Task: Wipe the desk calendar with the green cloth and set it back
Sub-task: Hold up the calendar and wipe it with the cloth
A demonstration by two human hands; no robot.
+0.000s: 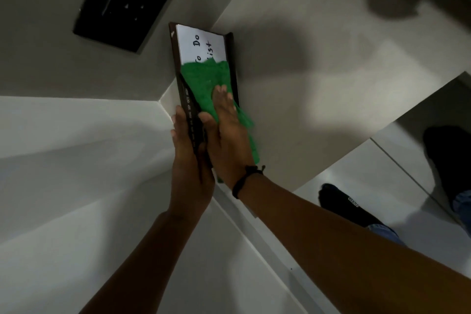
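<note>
The desk calendar [193,46] is a dark brown frame with a white face that reads "To Do List" and month names along one side. My left hand [187,158] grips its near end from the left and holds it up off the surface. The green cloth [206,79] lies over the middle of the white face, and its tail hangs down past the right edge. My right hand [226,132] presses flat on the cloth, fingers pointing toward the far end. A black cord bracelet circles the right wrist.
A black panel [122,0] is set in the grey wall at the upper left. A pale counter surface [318,84] spreads behind the calendar. White ledges [76,160] run below. Two black-socked feet [351,204] stand on the floor at the lower right.
</note>
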